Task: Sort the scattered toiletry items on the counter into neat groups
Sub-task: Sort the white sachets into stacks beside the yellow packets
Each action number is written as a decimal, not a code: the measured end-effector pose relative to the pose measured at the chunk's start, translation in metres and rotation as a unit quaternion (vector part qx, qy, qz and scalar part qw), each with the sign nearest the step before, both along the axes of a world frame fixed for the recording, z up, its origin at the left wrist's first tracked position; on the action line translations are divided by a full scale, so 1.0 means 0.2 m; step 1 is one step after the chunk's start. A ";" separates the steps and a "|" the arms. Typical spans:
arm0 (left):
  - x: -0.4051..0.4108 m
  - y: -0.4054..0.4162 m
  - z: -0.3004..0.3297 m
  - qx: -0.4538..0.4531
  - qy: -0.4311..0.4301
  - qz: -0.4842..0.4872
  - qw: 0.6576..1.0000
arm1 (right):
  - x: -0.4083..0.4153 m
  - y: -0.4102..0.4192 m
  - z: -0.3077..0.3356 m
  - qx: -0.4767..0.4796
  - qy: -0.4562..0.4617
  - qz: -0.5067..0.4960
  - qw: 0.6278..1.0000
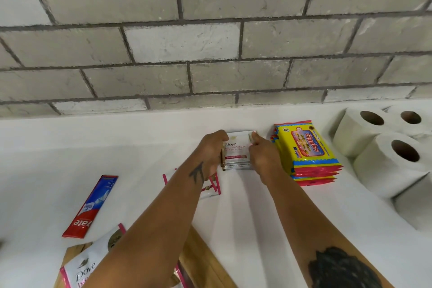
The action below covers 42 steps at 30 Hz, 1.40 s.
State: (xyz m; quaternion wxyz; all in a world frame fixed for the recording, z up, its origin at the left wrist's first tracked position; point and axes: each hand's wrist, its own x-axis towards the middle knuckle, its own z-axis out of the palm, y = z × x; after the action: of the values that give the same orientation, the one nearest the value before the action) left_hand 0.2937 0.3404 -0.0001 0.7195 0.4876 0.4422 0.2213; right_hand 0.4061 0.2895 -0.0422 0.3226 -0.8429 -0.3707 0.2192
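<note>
A small stack of white Dove sachets (236, 150) lies on the white counter (140, 147) near the wall. My left hand (211, 152) presses its left edge and my right hand (263, 154) presses its right edge, squeezing the stack between them. Just to the right stands a pile of yellow Giggles wipe packs (306, 149). A red and blue toothpaste box (91, 207) lies at the left. Another pink-edged sachet (210, 188) shows under my left forearm. A larger Dove pouch (86, 264) lies at the bottom left.
Three toilet paper rolls (395, 154) are grouped at the far right against the wall. A wooden board (198, 262) lies under my arms at the bottom. A grey block wall (210, 42) backs the counter.
</note>
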 end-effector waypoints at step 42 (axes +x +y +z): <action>-1.43 -0.38 -0.01 0.291 0.488 -0.055 0.821 | -1.10 -0.46 0.14 0.048 0.011 0.236 0.971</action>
State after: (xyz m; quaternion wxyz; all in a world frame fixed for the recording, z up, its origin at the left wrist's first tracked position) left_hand 0.0075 0.2651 -0.0016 0.2457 0.7418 0.6232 0.0328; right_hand 0.1859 0.1978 -0.0150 0.3060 -0.7129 -0.5656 0.2798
